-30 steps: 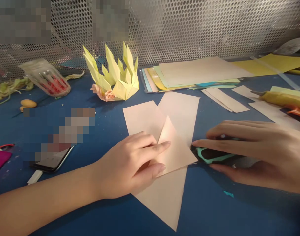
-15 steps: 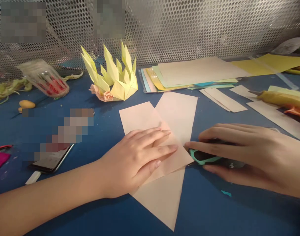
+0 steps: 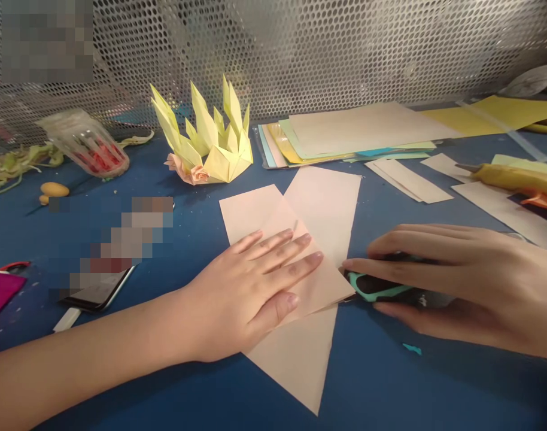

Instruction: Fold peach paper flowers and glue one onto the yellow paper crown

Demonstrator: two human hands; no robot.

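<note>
Resting a spread, loose left hand (image 3: 251, 293) flat on folded pink paper (image 3: 330, 284), pinching some teal-rimmed thing (image 3: 373, 297) (half hidden, sorry) in the right hand (image 3: 462, 281) by the paper's right corner.

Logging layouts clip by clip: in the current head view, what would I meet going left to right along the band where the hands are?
Magenta piece → phone → left hand, spread on pale paper → right hand, over a turquoise-rimmed handle.

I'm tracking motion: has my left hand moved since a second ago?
Yes: the left hand has spread its fingers slightly farther right, judged against the smartphone.
</note>
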